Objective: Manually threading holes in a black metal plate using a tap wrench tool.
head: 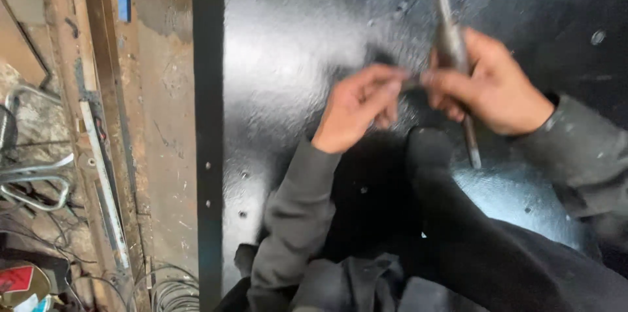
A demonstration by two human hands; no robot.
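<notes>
Fingers of the left hand (358,106) pinch a small dark piece; the right hand (487,86) wraps a long grey metal rod (451,44) above the glossy black steel sheet (294,57). A loosened grip may drop either, probably scratching the sheet.

A long, dull grey metal rod (451,44) stands nearly upright in the grip of the right hand (487,86), its lower tip poking out below the fist, while the left hand (356,109) pinches a small blurred piece (412,81) against it.
</notes>
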